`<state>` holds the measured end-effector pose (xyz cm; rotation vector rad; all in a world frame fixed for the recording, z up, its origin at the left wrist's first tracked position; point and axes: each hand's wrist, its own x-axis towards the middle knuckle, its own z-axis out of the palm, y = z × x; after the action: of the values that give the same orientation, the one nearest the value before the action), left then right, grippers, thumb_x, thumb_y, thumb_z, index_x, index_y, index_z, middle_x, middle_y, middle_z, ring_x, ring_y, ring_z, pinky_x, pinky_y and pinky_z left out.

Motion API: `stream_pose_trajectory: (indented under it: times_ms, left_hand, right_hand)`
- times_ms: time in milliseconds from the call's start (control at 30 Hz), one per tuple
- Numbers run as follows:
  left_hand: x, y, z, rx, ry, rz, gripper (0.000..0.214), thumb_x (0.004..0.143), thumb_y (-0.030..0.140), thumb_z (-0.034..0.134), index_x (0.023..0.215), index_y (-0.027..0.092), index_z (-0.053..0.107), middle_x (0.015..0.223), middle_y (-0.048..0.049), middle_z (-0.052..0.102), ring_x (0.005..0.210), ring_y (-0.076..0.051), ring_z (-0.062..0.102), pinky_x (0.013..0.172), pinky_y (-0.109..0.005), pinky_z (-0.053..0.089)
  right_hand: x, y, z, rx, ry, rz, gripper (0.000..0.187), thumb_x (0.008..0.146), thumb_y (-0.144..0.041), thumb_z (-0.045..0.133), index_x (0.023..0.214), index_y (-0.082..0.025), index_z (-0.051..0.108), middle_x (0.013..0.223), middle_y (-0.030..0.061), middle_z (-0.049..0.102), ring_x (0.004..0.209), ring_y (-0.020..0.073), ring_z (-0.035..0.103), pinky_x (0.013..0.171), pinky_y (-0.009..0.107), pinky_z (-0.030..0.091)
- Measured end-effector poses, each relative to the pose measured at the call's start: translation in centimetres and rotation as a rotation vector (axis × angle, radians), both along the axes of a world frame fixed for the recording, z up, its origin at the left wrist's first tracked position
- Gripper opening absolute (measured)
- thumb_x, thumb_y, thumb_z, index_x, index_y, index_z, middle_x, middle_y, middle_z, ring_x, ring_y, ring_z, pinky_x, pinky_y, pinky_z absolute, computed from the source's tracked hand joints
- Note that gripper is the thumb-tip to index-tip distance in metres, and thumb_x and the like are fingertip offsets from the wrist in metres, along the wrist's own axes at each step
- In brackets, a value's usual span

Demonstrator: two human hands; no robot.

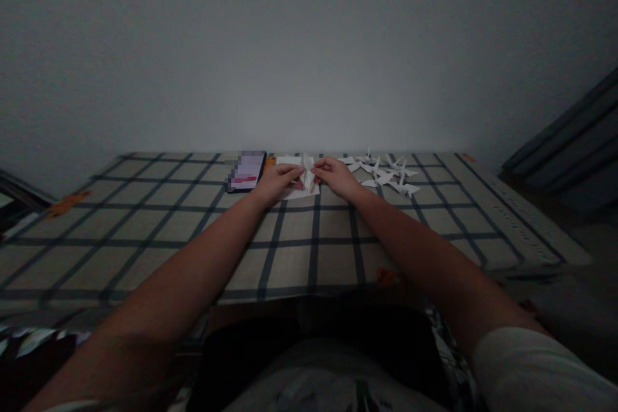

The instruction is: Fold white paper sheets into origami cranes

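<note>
Between my two hands stands a small piece of folded white paper (308, 172), pinched from both sides. My left hand (279, 181) grips its left side with thumb and fingertips. On the other side, my right hand (337, 176) has its fingers closed on the paper's right edge. Beneath them lies a flat white paper sheet (309, 193), partly covered by the hands. Several folded white paper cranes (379, 172) rest on the cloth to the right of my right hand. The exact folds of the held paper are too small to make out.
A tablet or phone with a lit screen (248, 170), partly pixelated, lies left of my left hand. A checked tablecloth (313, 257) covers the table, which meets a plain wall (309, 64) at the back. The table's front edge is close to my body.
</note>
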<state>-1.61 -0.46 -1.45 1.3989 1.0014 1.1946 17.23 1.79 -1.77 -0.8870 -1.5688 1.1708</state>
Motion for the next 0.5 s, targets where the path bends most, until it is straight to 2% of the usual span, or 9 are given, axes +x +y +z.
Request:
stream_pose_trajectory:
  times_ms: [100,300,500]
  left_hand:
    - [-0.1,0.5,0.0,-0.023,-0.019,-0.051,0.051,0.055,0.055,0.090,0.081,0.014,0.076,0.081,-0.0066,0.073,0.070,-0.014,0.066,0.073,-0.028,0.057]
    - [0.2,1.4,0.5,0.019,-0.007,-0.011,0.047,0.058,0.052,0.090,0.080,0.014,0.076,0.082,-0.0068,0.073,0.072,-0.015,0.065,0.074,-0.030,0.057]
    - [1.3,1.4,-0.1,0.027,-0.047,0.045,0.046,0.059,0.052,0.088,0.082,0.014,0.074,0.080,-0.0025,0.070,0.071,-0.012,0.062,0.073,-0.028,0.057]
  right_hand:
    - [0.1,0.2,-0.1,-0.008,0.039,-0.012,0.012,0.079,-0.019,0.069,0.083,-0.018,0.057,0.068,-0.0048,0.061,0.060,0.0092,0.060,0.062,0.022,0.050]
    - [0.1,0.1,-0.1,-0.116,0.118,0.057,0.017,0.080,-0.017,0.069,0.093,-0.018,0.057,0.073,-0.0037,0.065,0.063,0.0094,0.063,0.065,0.023,0.054]
    - [-0.1,0.6,-0.1,-0.115,0.119,-0.022,0.018,0.079,-0.012,0.068,0.091,-0.019,0.056,0.061,-0.0088,0.059,0.056,0.0077,0.060,0.059,0.020,0.052]
